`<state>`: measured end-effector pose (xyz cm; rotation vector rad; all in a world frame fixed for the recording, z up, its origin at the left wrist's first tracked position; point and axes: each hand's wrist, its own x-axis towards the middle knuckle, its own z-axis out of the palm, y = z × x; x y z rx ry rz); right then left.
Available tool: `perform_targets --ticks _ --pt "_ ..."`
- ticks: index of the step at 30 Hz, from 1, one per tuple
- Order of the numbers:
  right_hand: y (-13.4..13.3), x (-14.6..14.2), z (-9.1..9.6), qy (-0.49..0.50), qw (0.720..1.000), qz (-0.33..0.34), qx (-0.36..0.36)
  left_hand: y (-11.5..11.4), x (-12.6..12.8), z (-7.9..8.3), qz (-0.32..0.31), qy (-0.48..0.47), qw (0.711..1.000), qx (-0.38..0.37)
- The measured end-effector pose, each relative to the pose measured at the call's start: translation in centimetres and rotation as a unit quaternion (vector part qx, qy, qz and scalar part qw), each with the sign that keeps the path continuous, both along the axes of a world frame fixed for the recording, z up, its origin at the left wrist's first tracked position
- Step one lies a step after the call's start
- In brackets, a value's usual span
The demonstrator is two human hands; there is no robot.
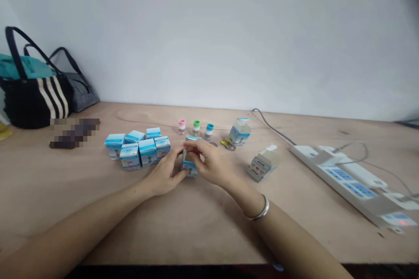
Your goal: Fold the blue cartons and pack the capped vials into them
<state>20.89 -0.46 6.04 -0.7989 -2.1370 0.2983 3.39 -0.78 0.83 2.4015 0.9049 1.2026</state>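
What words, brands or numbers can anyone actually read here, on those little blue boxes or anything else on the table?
No text can be read. The printing on the blue-and-white boxes, on the box between the left hand and right hand, and on the power strip is too small or blurred.

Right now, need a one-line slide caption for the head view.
Left hand and right hand hold a blue-and-white carton beside matching cartons.

On the wooden table (98, 200) — boxes (147, 150) left, small bottles (196, 127) behind, power strip (347, 183) right.
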Motion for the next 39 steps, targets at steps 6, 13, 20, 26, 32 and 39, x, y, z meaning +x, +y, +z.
perform_targets --ticks 6,13,20,26,32,39 --pt "-0.5 0.1 -0.2 0.019 0.995 -0.093 0.038 -0.3 -0.3 0.8 -0.011 0.019 1.0 -0.007" --pt "0.0 1.9 -0.2 -0.001 0.99 -0.138 -0.016 -1.3 -0.8 0.8 0.052 0.034 0.998 0.019" --pt "0.7 2.7 -0.7 -0.021 0.993 -0.042 -0.111 -1.4 -1.2 0.0 0.085 0.09 0.981 0.149" --pt "3.0 3.5 -0.9 0.007 0.988 -0.138 -0.071 -1.3 -1.2 -0.4 0.073 0.077 0.989 0.105" --pt "9.0 5.4 -2.0 -0.067 0.938 -0.338 0.037 -1.5 -1.1 -0.2 0.105 0.052 0.99 0.079" --pt "9.6 5.6 -3.0 -0.077 0.933 -0.35 0.04 -1.5 -1.2 0.0 0.069 0.071 0.99 0.104"
